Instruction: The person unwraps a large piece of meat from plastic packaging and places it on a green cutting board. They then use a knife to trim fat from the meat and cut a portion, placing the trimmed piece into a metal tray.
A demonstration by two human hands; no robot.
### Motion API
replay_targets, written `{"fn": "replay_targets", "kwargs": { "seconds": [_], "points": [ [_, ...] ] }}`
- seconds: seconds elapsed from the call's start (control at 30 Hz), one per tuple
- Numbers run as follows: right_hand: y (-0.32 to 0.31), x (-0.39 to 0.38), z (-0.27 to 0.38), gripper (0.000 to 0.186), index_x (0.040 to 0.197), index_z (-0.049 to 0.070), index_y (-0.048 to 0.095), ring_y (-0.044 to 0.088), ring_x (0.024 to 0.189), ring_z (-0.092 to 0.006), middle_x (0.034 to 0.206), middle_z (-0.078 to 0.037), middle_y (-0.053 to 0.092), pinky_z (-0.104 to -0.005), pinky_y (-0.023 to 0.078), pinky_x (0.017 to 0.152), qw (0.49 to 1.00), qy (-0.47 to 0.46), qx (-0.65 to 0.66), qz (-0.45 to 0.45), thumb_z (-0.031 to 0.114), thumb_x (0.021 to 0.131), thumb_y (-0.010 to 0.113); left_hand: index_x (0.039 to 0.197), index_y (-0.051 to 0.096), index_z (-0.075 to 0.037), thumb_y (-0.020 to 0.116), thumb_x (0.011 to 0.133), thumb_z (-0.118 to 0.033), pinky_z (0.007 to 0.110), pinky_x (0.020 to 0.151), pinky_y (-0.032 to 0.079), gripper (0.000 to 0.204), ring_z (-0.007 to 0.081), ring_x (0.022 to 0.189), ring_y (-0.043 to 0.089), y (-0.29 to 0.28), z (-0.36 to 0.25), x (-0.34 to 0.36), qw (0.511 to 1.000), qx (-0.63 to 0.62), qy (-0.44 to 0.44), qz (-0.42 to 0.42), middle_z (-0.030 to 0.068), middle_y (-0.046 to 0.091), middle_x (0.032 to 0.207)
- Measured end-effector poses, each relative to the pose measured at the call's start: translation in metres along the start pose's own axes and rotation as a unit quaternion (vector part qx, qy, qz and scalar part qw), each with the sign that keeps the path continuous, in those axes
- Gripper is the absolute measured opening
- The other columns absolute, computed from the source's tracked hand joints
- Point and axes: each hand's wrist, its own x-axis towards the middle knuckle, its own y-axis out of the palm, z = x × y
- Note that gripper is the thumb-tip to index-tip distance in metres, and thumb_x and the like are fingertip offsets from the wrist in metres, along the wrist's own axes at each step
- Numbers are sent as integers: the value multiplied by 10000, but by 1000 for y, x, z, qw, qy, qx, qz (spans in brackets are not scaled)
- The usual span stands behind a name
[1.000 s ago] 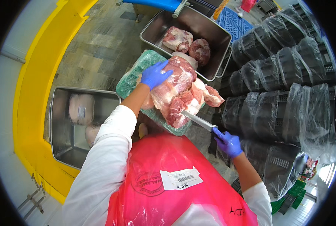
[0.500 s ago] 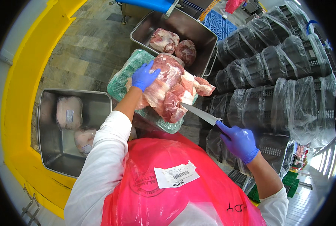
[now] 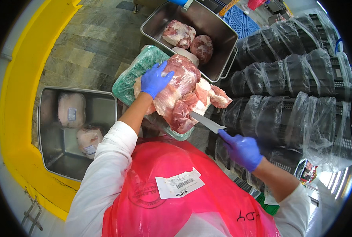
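Note:
A large piece of raw meat [image 3: 184, 77] lies in front of me on a crate wrapped in green-tinted plastic [image 3: 130, 81]. My left hand [image 3: 155, 81], in a blue glove, rests on the meat's left side with its fingers spread. In a blue glove too, my right hand [image 3: 242, 150] is wrapped around the dark handle of a knife [image 3: 207, 122]. The blade points up and left, and its tip is hidden at the meat's lower right part. A flap of meat [image 3: 220, 97] sticks out on the right side.
Beyond the crate, a metal tub [image 3: 160, 17] holds several pieces of meat. Another metal tub [image 3: 61, 165] at left contains plastic-wrapped meat pieces [image 3: 71, 110]. Stacked black crates [image 3: 278, 79] draped in clear plastic rise on the right. A yellow barrier [image 3: 16, 98] curves along the left.
My right hand has shifted slightly left, with the knife still at the meat's lower right. My left hand stays on the meat. The whole view has shifted a little.

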Motion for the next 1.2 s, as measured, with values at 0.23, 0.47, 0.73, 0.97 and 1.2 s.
{"fn": "replay_targets", "kwargs": {
  "seconds": [0.23,0.47,0.73,0.97,1.2],
  "points": [
    [98,-8,-44,574,1490,344,549,614,492,-313,718,-122,605,-451,501,444,997,6,39,-60,305,940,705,1473,600,-224,651,931,-612,475,1066,505,668,406,1268,622,-11,-9,14,999,-6,10,44,219,623,1421],
    [201,-4,-71,579,1462,359,582,582,454,-289,697,-97,563,-453,477,411,986,-21,88,-139,301,912,752,1490,582,-232,643,948,-594,453,1107,481,655,371,1311,604,-11,-9,15,998,10,25,62,186,614,1450],
    [259,-1,-70,576,1460,358,590,589,477,-314,702,-104,558,-449,484,439,968,-12,129,-216,283,915,760,1481,583,-170,652,961,-557,442,1119,465,652,361,1327,592,-15,-19,14,997,-28,24,73,177,618,1446],
    [234,-10,-55,590,1471,364,581,593,486,-320,713,-120,568,-454,482,451,968,21,104,-226,272,916,758,1322,689,-134,628,991,-452,491,1135,388,463,352,1292,564,-9,-10,-9,957,26,289,-17,123,647,1391],
    [257,-10,-47,615,1495,386,550,599,503,-327,716,-121,567,-464,487,470,964,49,70,-251,293,922,754,949,667,-120,657,976,-322,493,973,438,204,311,1082,627,-30,-34,-80,893,242,366,100,96,686,1077]
  ]
}}
